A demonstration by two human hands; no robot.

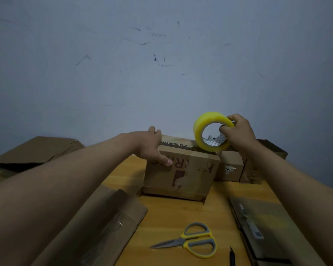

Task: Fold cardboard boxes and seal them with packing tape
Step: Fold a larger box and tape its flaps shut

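Left hand rests on the top left edge of the cardboard box, thumb straight down its front face, fingers over the top, relaxed. Right hand, at 2 o'clock of the box, grips the yellow tape roll, fingers clamped through its core; the roll stands upright on the box's top right. Wooden tabletop: scissors at 6 o'clock, flattened cardboard at 8 o'clock. Scuffed grey wall behind.

Dim, bluish, even light is falling on the wall. Soft short shadows are lying beneath the box and scissors. Wide-angle lens is bending near edges; forearms are looking stretched, slightly soft.
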